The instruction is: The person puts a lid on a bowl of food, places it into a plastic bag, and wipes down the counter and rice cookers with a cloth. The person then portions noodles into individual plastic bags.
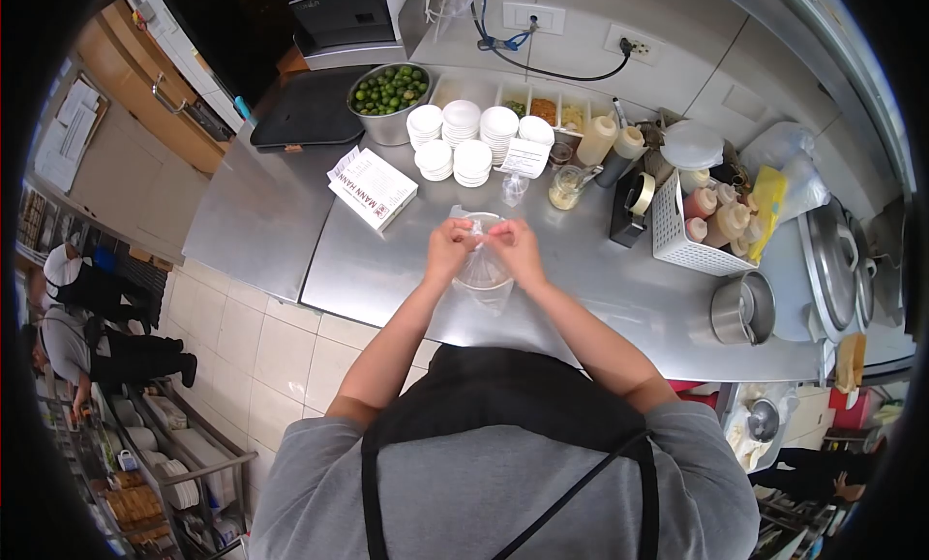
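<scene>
In the head view, the left hand (451, 250) and right hand (516, 250) meet over the steel counter (387, 279), both at the gathered top of a clear plastic bag (484, 287). Thumb and forefinger of each hand appear to pinch the film; the other fingers look curled, though their exact placement cannot be told. The bag hangs in front of the person's apron (513, 395), with a round pale container (484, 215) at it; whether that sits inside or behind is unclear.

Handling the film well likely calls for light fingertip pinches kept close together, the neck gathered evenly, and the bag's weight resting low so that thin plastic neither slips nor tears.

For writing, the white box (373, 194) left of the hands reads "MANN HANN", with finer print illegible. A printed slip (526, 158) by the stacked white lids (472, 160) is too small to read, as are the papers (73, 124) on the far-left board.
</scene>
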Demonstrator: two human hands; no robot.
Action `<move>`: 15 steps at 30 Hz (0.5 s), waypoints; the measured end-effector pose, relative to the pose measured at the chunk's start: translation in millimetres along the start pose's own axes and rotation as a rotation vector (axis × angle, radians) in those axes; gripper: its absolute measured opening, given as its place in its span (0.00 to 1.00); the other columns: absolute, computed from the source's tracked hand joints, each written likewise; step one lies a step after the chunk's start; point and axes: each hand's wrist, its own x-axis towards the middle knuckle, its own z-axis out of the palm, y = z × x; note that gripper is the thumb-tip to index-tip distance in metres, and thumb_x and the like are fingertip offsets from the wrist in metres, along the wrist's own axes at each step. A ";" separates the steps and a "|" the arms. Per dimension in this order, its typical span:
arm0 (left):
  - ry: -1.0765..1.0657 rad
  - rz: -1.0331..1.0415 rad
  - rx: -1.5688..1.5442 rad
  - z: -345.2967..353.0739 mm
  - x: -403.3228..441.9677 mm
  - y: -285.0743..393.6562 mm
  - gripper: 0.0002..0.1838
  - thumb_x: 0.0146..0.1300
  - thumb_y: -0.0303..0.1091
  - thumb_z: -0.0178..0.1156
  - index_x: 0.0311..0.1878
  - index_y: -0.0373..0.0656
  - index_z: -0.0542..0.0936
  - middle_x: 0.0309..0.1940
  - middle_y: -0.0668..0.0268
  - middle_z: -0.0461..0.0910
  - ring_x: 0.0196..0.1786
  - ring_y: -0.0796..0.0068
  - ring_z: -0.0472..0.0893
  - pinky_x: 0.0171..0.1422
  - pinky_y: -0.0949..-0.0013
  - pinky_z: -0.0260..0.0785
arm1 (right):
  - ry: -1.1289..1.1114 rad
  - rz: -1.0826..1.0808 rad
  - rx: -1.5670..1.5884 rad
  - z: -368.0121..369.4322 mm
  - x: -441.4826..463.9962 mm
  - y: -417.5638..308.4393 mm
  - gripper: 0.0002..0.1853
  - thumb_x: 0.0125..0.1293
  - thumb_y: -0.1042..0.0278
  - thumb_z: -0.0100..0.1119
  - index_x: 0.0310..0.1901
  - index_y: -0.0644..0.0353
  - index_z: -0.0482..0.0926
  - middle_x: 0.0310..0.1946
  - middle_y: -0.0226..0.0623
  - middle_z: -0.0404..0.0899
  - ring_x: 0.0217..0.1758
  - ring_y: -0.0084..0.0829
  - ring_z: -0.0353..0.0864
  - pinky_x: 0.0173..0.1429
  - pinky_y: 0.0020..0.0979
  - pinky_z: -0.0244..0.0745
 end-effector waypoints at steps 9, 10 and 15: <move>0.005 -0.047 -0.073 -1.6 -1.3 -1.7 0.14 0.46 0.17 0.56 0.39 0.33 0.72 0.25 0.67 0.76 0.28 0.81 0.75 0.35 0.79 0.68 | 0.092 -0.134 -0.161 12.3 -7.1 8.6 0.05 0.43 0.75 0.60 0.23 0.65 0.76 0.27 0.37 0.72 0.28 0.28 0.74 0.33 0.26 0.70; 0.010 -0.060 -0.125 -2.4 -2.1 1.2 0.14 0.45 0.16 0.56 0.39 0.34 0.72 0.26 0.67 0.76 0.28 0.81 0.75 0.35 0.78 0.68 | 0.094 -0.134 -0.160 12.3 -6.4 8.6 0.05 0.43 0.75 0.60 0.23 0.65 0.76 0.27 0.37 0.72 0.28 0.28 0.74 0.33 0.26 0.70; -0.080 -0.124 -0.145 -8.3 1.5 8.4 0.13 0.47 0.17 0.56 0.39 0.35 0.71 0.29 0.68 0.76 0.32 0.80 0.75 0.39 0.78 0.67 | 0.075 -0.120 -0.083 11.0 2.5 12.6 0.04 0.42 0.76 0.59 0.23 0.65 0.76 0.26 0.37 0.73 0.27 0.28 0.74 0.33 0.26 0.70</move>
